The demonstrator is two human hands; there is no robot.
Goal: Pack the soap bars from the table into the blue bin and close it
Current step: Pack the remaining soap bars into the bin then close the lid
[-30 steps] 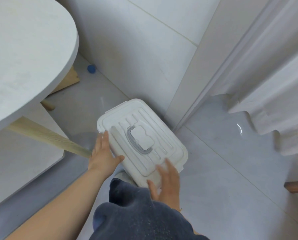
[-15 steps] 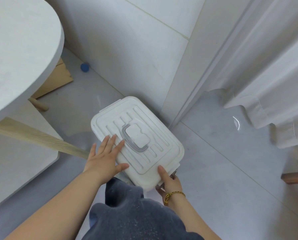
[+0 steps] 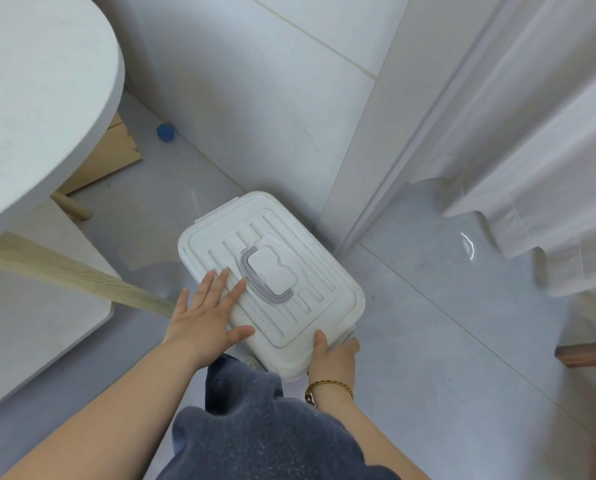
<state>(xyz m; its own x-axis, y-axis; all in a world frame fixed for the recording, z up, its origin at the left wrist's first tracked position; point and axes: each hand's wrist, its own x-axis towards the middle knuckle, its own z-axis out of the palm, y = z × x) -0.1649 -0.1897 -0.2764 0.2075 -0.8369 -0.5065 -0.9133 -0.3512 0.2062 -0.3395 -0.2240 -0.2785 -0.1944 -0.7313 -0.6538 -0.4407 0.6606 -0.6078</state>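
The bin stands on the floor in the wall corner, covered by its white ribbed lid with a grey fold-down handle in the middle. The bin's body is hidden under the lid. My left hand lies flat on the lid's near left part, fingers spread. My right hand grips the lid's near right corner, thumb on top and fingers curled under the edge. No soap bars are in view.
A round white table with pale wooden legs stands at the left. My knee in dark trousers is just before the bin. White curtains hang at the right, and a small blue object lies by the wall.
My left hand slid from the lid's left edge onto its top. My right hand moved from the top down to the near right corner and curled around the edge.
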